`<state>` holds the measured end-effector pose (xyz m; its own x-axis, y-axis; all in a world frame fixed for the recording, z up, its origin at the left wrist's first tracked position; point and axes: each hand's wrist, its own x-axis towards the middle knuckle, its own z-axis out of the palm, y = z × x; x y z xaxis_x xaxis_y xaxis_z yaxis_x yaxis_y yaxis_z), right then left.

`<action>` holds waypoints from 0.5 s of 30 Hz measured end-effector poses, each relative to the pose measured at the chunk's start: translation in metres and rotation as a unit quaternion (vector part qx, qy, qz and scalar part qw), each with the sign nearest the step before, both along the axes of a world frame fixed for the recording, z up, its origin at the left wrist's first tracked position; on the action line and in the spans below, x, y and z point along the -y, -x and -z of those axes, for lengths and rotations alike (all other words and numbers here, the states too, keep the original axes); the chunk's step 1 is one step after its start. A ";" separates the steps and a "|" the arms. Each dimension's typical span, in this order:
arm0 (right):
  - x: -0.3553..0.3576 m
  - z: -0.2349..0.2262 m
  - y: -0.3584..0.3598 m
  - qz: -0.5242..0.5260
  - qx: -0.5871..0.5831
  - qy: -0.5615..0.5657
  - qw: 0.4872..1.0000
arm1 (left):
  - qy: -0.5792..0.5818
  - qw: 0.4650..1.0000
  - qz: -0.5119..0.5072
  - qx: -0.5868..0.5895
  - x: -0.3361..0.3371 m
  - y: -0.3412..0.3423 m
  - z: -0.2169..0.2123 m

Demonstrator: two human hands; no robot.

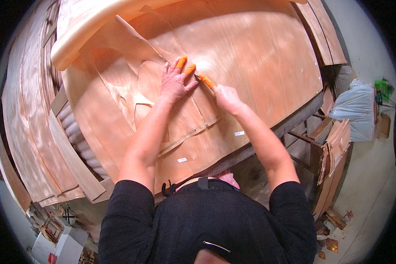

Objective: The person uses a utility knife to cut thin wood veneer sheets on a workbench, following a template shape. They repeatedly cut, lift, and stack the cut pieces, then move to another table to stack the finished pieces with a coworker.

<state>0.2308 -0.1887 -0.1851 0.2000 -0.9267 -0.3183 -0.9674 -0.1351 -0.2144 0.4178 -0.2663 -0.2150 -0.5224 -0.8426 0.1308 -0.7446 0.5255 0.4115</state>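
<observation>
A large sheet of thin wood veneer (pixel 259 57) covers the bench in front of me. On it lies a smaller veneer piece (pixel 154 83) with cut edges. My left hand (pixel 175 84) presses flat on the smaller piece, fingers spread, with orange covers on two fingers. Just right of it, my right hand (pixel 228 99) is closed, its orange-covered index finger pointing at the edge by my left fingertips. A small dark tip shows beside that finger; what the right hand holds is mostly hidden.
A rolled veneer edge (pixel 88 33) curves along the far left. Two white labels (pixel 182 160) lie on the near part of the sheet. More veneer sheets (pixel 26 119) are stacked at the left. Right of the bench stand wood offcuts (pixel 336 147) and a pale plastic bag (pixel 354 110).
</observation>
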 end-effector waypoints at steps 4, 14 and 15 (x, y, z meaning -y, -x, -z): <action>-0.034 0.002 -0.039 0.083 -0.038 -0.025 0.995 | 0.000 1.000 -0.006 -0.005 -0.003 -0.002 0.000; -0.107 0.029 -0.076 0.258 0.125 -0.031 0.958 | 0.010 1.000 -0.002 -0.020 -0.003 0.000 0.002; -0.108 0.026 -0.065 0.272 0.167 -0.003 0.948 | 0.011 1.000 -0.002 -0.020 -0.003 -0.002 0.004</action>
